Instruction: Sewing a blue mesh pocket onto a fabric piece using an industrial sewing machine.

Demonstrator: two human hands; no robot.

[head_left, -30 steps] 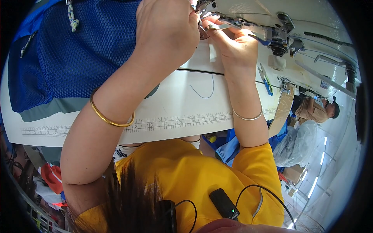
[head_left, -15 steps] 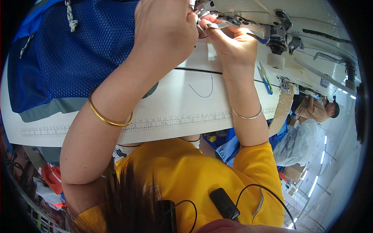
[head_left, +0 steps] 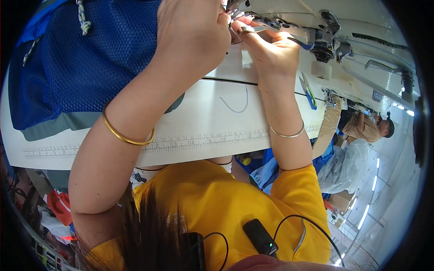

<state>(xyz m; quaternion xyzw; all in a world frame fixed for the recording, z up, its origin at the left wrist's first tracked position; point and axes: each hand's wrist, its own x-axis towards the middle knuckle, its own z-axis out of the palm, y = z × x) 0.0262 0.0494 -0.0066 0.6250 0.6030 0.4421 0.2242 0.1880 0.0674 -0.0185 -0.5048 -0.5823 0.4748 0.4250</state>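
Note:
Both hands are close together at the needle area of a sewing machine at the top of the view. My left hand is closed, its fingertips pressed together beside the metal parts. Whatever they pinch is hidden behind the hand. My right hand reaches in from the other side, thumb and fingers curled around the small metal parts near the needle. What lies between its fingertips is too small to make out. A blue mesh fabric piece with grey edging and a knotted cord lies left of my left forearm.
A loose blue thread curves on the white table, which has a ruler scale along its near edge. Thread snips lie right of my right wrist. A clear plastic bag and another person are farther right.
Almost nothing differs. Both hands keep their place at the needle area, and the fabric and snips lie as before.

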